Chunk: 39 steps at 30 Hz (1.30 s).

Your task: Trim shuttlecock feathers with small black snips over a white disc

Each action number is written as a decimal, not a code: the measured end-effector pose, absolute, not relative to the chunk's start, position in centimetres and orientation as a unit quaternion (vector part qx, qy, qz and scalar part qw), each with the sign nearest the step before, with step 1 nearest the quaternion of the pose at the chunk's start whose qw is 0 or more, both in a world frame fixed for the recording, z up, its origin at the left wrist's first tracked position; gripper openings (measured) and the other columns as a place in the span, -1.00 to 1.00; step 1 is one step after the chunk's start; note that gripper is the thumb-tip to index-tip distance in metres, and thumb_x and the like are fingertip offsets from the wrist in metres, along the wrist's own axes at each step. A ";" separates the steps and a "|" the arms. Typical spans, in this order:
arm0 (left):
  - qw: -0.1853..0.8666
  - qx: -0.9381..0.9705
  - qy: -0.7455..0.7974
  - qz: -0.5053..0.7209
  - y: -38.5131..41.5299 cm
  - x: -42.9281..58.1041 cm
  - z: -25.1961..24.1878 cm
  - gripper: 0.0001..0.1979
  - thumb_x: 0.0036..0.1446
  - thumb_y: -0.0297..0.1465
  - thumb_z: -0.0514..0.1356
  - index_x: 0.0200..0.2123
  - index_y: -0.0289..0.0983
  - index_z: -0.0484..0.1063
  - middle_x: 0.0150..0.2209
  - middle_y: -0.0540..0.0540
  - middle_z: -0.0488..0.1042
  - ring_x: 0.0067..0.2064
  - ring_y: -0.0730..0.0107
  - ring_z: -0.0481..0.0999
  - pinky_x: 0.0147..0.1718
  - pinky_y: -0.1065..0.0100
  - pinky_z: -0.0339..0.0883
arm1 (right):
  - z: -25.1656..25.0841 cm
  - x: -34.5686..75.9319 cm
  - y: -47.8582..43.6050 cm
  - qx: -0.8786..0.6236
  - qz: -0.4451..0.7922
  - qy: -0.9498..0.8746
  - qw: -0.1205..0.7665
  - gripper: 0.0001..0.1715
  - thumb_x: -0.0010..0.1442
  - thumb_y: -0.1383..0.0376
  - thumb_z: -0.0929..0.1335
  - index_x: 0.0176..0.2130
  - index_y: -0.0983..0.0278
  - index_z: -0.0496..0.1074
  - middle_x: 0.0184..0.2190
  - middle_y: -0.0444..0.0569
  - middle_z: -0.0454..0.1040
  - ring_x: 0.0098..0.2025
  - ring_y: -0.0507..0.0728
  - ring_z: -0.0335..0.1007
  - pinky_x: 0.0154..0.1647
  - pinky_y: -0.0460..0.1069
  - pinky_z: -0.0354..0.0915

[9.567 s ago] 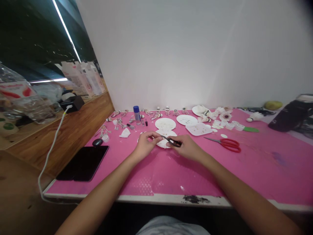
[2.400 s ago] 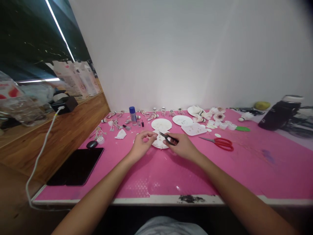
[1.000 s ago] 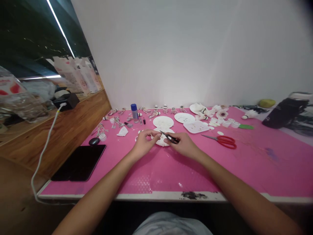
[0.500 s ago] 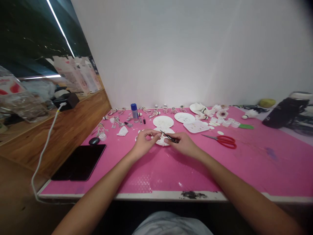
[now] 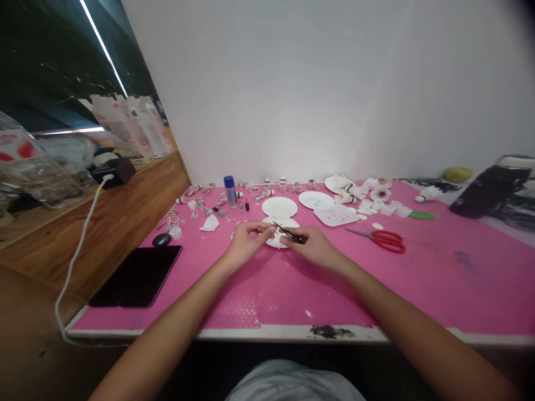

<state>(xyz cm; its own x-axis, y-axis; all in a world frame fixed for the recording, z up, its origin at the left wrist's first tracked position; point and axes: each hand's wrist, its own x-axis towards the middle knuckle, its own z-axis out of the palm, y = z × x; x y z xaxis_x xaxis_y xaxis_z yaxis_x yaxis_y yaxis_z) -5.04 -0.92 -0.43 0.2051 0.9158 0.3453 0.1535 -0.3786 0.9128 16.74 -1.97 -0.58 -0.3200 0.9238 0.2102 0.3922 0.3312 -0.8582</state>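
Observation:
My left hand (image 5: 248, 243) and my right hand (image 5: 311, 245) hover close together above a round white paper plate (image 5: 288, 224). The right hand grips small black-handled scissors (image 5: 288, 234), their thin blades pointing up and left towards the left fingertips. Thumb and fingers of the left hand pinch a small white piece, too small to make out. A second white plate (image 5: 280, 206) lies just beyond the hands, with a third (image 5: 316, 200) and a white tray (image 5: 336, 215) to the right.
Red-handled scissors (image 5: 388, 239) lie right of my hands on the pink mat (image 5: 334, 295). Small shuttlecock-feather figures (image 5: 171, 221) and a blue-capped can (image 5: 229, 192) stand at the back left. A black tablet (image 5: 136, 277) and mouse (image 5: 161, 240) sit front left, near the wooden ledge.
Both hands stay over the same plate with the scissors held between them. The table's contents shift slightly in view as my head moves.

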 end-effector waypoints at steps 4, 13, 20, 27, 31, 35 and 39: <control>0.390 0.672 0.395 0.489 -0.9 -5.1 -0.5 -0.72 0.18 -0.15 0.36 -0.29 -0.26 0.70 -0.33 -0.14 0.68 -0.24 0.21 0.61 -0.14 0.25 0.43 | -0.6 16.6 -2.0 -0.453 0.356 -0.730 0.367 -0.45 0.25 0.00 0.44 0.11 0.23 0.64 -0.08 0.02 0.70 -0.17 0.27 0.59 -0.18 0.06 0.42; 0.389 0.676 0.386 0.492 -0.7 -5.1 -0.7 -0.73 0.20 -0.17 0.35 -0.28 -0.26 0.70 -0.33 -0.14 0.67 -0.25 0.24 0.60 -0.15 0.26 0.41 | -0.1 16.5 -2.2 -0.451 0.378 -0.721 0.366 -0.43 0.23 -0.01 0.44 0.09 0.25 0.65 -0.18 0.01 0.70 -0.23 0.25 0.55 -0.22 0.06 0.40; 0.388 0.679 0.386 0.490 -0.8 -5.0 -0.5 -0.71 0.20 -0.15 0.35 -0.29 -0.27 0.69 -0.35 -0.13 0.67 -0.28 0.28 0.58 -0.20 0.31 0.40 | 0.0 16.6 -2.0 -0.450 0.392 -0.718 0.358 -0.37 0.21 -0.07 0.44 0.05 0.31 0.67 -0.32 -0.03 0.65 -0.31 0.17 0.44 -0.27 0.02 0.30; 0.386 0.679 0.386 0.490 -0.8 -5.1 -0.4 -0.73 0.21 -0.17 0.35 -0.32 -0.28 0.67 -0.34 -0.12 0.66 -0.27 0.30 0.57 -0.18 0.33 0.38 | 0.6 16.4 -2.3 -0.448 0.432 -0.695 0.360 -0.37 0.12 -0.17 0.48 -0.16 0.30 0.71 -0.37 -0.05 0.58 -0.31 0.15 0.39 -0.28 0.00 0.24; 0.386 0.682 0.382 0.491 -0.7 -5.1 -0.6 -0.74 0.21 -0.18 0.35 -0.29 -0.27 0.68 -0.29 -0.13 0.67 -0.24 0.28 0.57 -0.16 0.31 0.38 | 1.4 16.3 -2.9 -0.463 0.484 -0.667 0.326 -0.30 0.10 -0.23 0.48 -0.19 0.35 0.68 -0.64 -0.16 0.31 -0.54 0.02 0.14 -0.49 -0.04 0.04; 0.383 0.681 0.386 0.490 -0.5 -5.2 -0.7 -0.74 0.19 -0.19 0.36 -0.27 -0.28 0.67 -0.29 -0.14 0.67 -0.24 0.28 0.57 -0.16 0.30 0.38 | 1.8 16.5 -3.3 -0.460 0.570 -0.613 0.295 -0.23 0.09 -0.24 0.50 -0.08 0.37 0.63 -0.69 -0.28 0.09 -0.64 -0.05 -0.12 -0.60 -0.05 -0.19; 0.383 0.673 0.391 0.497 -0.3 -5.1 -0.9 -0.74 0.15 -0.19 0.38 -0.30 -0.30 0.65 -0.31 -0.14 0.65 -0.27 0.30 0.55 -0.18 0.30 0.37 | 1.8 16.6 -3.5 -0.425 0.659 -0.560 0.267 -0.23 0.13 -0.19 0.50 0.05 0.34 0.57 -0.60 -0.33 0.03 -0.62 -0.10 -0.24 -0.63 -0.08 -0.31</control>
<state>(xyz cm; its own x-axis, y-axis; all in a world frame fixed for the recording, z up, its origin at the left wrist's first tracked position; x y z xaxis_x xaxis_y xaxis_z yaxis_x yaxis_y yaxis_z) -5.14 -0.34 -0.91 0.1999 0.9077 0.3691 0.1455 -0.4000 0.9049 16.58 -3.48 1.75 -0.4957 0.8286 -0.2601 0.1243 -0.2287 -0.9655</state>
